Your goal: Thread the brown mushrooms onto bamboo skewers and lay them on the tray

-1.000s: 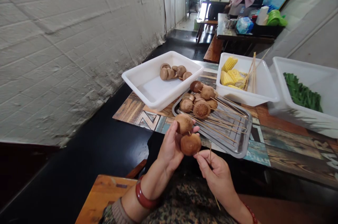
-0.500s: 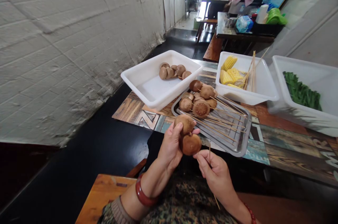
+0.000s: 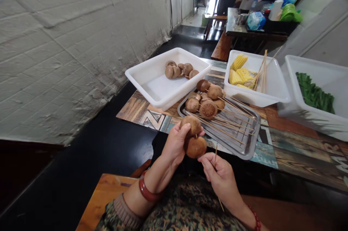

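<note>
Grasping the upper mushroom point(image 3: 191, 125) in the left hand point(image 3: 174, 145), with the thumb laid over the cap and fingers curled behind. Close under it and slightly to the right, the lower mushroom point(image 3: 195, 147). Between the two caps, a short bit of stick point(image 3: 196, 136), apparently threading both. Along that line, a long axis slanting from the upper cap down and a little rightward, away from the left palm and toward the right hand point(image 3: 219, 173).

Nearest to the lower end of that axis: the right hand, pinching thumb to forefinger just under the lower cap, by the look of it on the same stick. Too small there to tell for certain. Also through the right hand, what looks like a second stick point(image 3: 216, 155), steeply upright, poking out above the fingers and below the palm, apart from both caps.

Just beyond both hands, on the surface point(image 3: 293, 147), a metal tray point(image 3: 257, 129) with skewered mushrooms point(image 3: 208, 109) heaped at its left end and bare stick ends pointing right. Farther off, past the left hand, a white bin point(image 3: 144, 82) with loose mushrooms point(image 3: 174, 71). To the right, corn point(image 3: 244, 77) and greens point(image 3: 315, 93) in separate tubs.
</note>
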Motion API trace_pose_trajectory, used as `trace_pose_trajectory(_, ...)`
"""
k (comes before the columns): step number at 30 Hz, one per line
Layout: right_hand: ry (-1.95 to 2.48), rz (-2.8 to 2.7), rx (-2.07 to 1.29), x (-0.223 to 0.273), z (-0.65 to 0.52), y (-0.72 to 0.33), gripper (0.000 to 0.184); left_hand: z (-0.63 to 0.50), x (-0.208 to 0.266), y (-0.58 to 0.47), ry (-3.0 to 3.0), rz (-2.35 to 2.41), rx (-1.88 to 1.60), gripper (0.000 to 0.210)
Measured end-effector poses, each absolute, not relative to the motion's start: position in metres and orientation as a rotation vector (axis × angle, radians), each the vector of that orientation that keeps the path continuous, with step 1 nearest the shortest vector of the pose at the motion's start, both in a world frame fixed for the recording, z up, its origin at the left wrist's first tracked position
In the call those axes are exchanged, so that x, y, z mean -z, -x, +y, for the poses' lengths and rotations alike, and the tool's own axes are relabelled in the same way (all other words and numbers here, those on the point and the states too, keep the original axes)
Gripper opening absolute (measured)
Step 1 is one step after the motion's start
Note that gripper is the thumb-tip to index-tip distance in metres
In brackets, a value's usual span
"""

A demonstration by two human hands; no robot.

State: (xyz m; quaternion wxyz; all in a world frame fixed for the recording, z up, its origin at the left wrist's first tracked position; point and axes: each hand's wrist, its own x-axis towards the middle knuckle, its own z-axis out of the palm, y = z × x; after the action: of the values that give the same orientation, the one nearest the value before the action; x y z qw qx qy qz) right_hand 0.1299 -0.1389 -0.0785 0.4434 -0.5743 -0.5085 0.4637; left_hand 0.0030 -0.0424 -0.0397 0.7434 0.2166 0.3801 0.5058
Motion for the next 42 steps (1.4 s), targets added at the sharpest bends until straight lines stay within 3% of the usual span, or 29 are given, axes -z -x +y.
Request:
trace_pose_trajectory(11,1.380,-1.110,-1.295,0.070,-0.135,-0.131,0.038,-0.036,0.047,-0.003,-0.342,0.607,-1.049,0.040)
trace_pose_trajectory(26,1.371,-1.122,-1.294,0.073,-0.138,-0.131,0.031,-0.036,0.038,-0.006,-0.421,0.745,-1.082,0.036)
trace_pose_trajectory(38,1.409,-1.203,-1.059,0.073,-0.132,-0.133,0.032,-0.082,0.056,-0.016,-0.433,0.762,-0.909,0.048)
trace_pose_trajectory(42,1.412,-1.219,-1.021,0.076,-0.134,-0.130,0.031,-0.086,0.053,-0.024,-0.438,0.837,-0.984,0.042)
